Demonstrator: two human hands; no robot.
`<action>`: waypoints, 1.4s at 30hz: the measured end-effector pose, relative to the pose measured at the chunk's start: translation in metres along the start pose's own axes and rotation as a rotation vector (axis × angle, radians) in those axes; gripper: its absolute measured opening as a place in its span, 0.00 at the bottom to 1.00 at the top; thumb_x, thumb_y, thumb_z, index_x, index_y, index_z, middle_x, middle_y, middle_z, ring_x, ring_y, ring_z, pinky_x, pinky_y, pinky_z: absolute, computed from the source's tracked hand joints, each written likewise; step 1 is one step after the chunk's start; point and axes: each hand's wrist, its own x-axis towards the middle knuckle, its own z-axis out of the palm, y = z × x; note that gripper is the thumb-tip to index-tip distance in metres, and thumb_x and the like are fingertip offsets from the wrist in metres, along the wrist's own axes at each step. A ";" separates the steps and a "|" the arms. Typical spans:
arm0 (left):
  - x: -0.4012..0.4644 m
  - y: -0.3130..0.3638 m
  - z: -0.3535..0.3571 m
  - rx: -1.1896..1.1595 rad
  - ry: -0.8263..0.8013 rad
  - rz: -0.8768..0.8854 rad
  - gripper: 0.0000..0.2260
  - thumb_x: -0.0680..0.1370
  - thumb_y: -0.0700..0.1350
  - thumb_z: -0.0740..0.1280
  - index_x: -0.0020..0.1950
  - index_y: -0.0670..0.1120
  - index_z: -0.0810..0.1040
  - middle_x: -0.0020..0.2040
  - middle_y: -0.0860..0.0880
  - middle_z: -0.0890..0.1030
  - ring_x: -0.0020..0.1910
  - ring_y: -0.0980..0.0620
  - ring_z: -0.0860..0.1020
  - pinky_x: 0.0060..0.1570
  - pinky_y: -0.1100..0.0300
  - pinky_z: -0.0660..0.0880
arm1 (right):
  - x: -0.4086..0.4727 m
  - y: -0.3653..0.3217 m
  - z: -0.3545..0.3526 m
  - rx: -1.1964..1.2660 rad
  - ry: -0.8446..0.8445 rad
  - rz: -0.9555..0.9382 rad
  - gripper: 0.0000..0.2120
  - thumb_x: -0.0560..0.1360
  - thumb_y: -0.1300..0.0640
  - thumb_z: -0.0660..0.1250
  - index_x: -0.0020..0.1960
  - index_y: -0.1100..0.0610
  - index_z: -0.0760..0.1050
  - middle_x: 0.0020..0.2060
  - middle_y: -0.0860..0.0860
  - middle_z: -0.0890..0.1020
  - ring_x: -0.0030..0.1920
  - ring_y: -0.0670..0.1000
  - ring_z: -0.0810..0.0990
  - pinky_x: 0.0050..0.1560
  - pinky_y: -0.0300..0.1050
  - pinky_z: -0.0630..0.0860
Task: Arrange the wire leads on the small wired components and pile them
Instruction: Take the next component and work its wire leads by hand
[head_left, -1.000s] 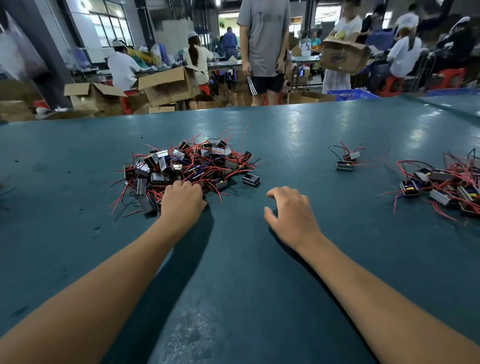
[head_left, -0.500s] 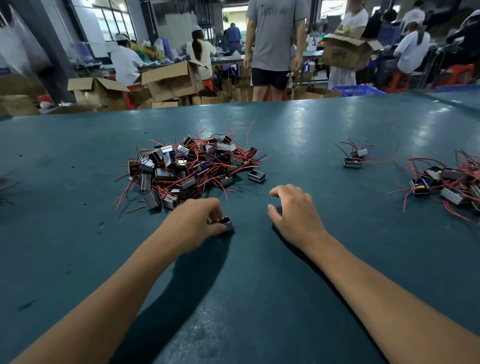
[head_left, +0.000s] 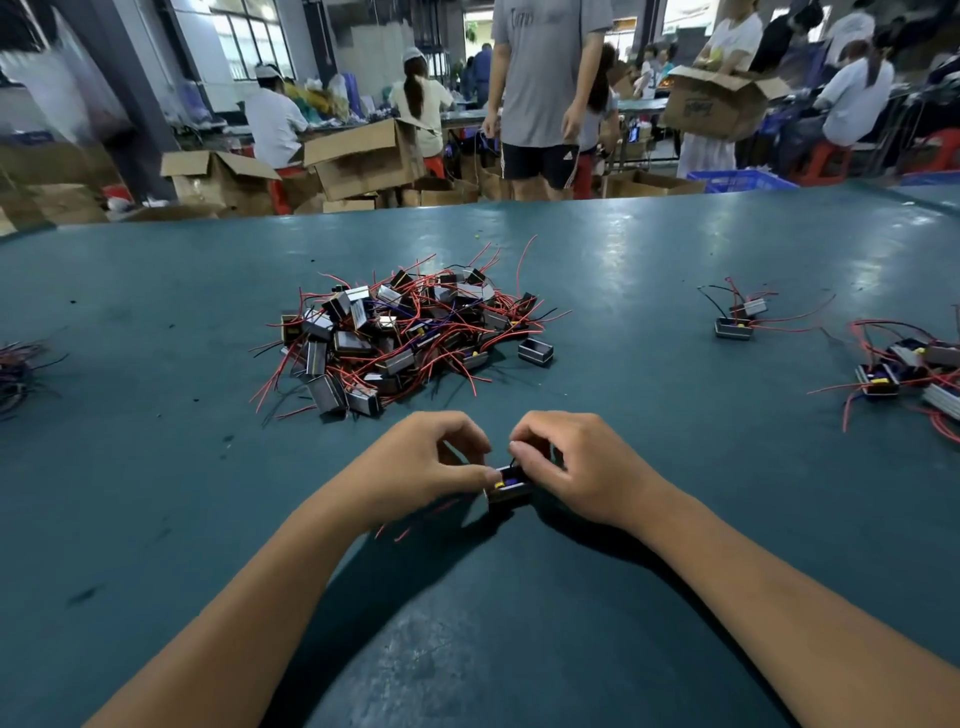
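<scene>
A small grey boxed component (head_left: 510, 487) with a yellow and blue top sits on the teal table (head_left: 519, 623) between my hands. My left hand (head_left: 423, 465) pinches its left end with curled fingers. My right hand (head_left: 574, 467) pinches a thin black lead at its top. Its red leads (head_left: 415, 525) trail out under my left hand. Just beyond lies a big tangled heap of like components (head_left: 405, 332) with red wires.
A lone grey component (head_left: 535, 352) lies at the heap's right edge. Two components (head_left: 737, 319) sit at mid right, and a smaller pile (head_left: 914, 374) at the far right edge. Dark wires (head_left: 21, 369) lie at the left edge. People and cardboard boxes stand beyond the table.
My left hand drew one component out of the heap toward me. My right hand moved in from the right and took hold of its lead.
</scene>
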 end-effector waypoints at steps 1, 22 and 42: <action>0.000 -0.004 -0.005 -0.071 -0.011 -0.015 0.10 0.73 0.51 0.77 0.51 0.51 0.82 0.45 0.53 0.85 0.41 0.55 0.83 0.41 0.63 0.79 | 0.000 0.001 0.000 0.019 0.005 0.011 0.06 0.78 0.55 0.63 0.47 0.55 0.77 0.36 0.44 0.79 0.35 0.42 0.73 0.38 0.37 0.68; 0.019 -0.086 -0.053 0.486 0.684 -0.358 0.32 0.71 0.56 0.77 0.69 0.44 0.69 0.66 0.36 0.70 0.65 0.35 0.70 0.63 0.41 0.69 | -0.005 -0.001 0.000 0.244 -0.002 0.140 0.03 0.80 0.58 0.65 0.50 0.53 0.77 0.30 0.43 0.75 0.30 0.43 0.70 0.33 0.32 0.65; 0.009 -0.042 -0.055 -0.288 0.865 0.009 0.11 0.73 0.40 0.73 0.53 0.50 0.78 0.48 0.50 0.82 0.44 0.52 0.81 0.49 0.52 0.80 | -0.006 -0.006 0.004 0.301 -0.035 0.172 0.03 0.81 0.54 0.65 0.52 0.49 0.77 0.35 0.51 0.79 0.31 0.43 0.70 0.34 0.34 0.68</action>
